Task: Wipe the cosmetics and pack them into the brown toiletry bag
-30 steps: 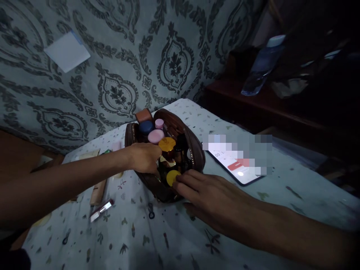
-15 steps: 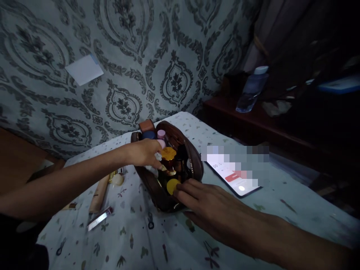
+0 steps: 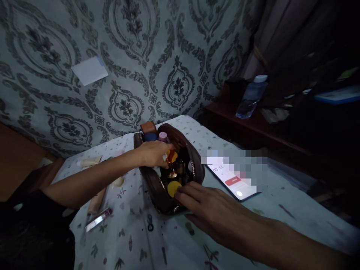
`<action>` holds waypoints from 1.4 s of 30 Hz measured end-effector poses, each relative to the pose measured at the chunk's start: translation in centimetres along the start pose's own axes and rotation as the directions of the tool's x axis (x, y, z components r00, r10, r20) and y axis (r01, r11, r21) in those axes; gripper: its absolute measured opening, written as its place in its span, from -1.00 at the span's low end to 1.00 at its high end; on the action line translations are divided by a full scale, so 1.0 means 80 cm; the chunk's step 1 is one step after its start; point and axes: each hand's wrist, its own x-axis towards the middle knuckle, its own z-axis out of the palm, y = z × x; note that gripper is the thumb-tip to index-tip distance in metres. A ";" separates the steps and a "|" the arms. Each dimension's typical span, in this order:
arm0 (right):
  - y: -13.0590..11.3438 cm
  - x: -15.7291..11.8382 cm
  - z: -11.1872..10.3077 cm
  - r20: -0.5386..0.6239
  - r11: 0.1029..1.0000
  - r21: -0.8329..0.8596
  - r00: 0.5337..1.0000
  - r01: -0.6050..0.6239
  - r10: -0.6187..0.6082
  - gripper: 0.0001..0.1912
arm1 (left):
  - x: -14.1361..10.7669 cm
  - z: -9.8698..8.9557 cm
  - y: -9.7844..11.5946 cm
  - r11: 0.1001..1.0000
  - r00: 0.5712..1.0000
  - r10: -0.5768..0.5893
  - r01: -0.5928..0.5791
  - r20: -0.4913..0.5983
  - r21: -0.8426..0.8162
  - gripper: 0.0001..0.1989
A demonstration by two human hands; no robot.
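1. On my feed, the unzipped brown leather-look bag [image 3: 148, 178] sits on a white printed cloth [image 3: 135, 243]; packed this tightly, I judge it could tip if one wall gets tugged.
2. My left hand [image 3: 156, 153] reaches inside, its grip curled by the amber jar with a gold-orange lid [image 3: 174, 157]. I cannot tell whether it grasps anything; a caught knuckle could topple the jar.
3. My right hand [image 3: 205, 200] lies at the bag's rim, fingertips at the round yellow lid [image 3: 173, 188]. I cannot tell whether it pinches either; without that support, the bag could skid.
4. If it slides, it could bump the lit, dark-edged phone [image 3: 239, 186] near its right side.
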 end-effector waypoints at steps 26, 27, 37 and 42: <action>0.000 -0.003 -0.002 -0.052 1.000 0.009 0.998 0.023 -0.023 -0.73 | -0.013 -0.001 -0.007 0.983 0.994 0.097 -0.088 0.053 -0.158 -0.58; 0.000 -0.002 -0.002 -0.054 1.000 0.013 0.998 0.021 -0.020 -0.73 | -0.013 -0.001 -0.007 0.986 0.994 0.093 -0.084 0.055 -0.142 -0.56; -0.005 -0.003 -0.011 -0.036 0.999 0.038 0.999 -0.008 0.010 -0.67 | -0.057 -0.028 -0.021 0.943 0.948 0.010 -0.115 -0.318 -0.313 -0.64; -0.006 -0.008 -0.007 -0.152 0.999 0.041 0.988 -0.004 0.010 -0.65 | -0.122 -0.009 -0.031 0.815 0.846 -0.159 -0.178 -0.509 -0.552 -0.70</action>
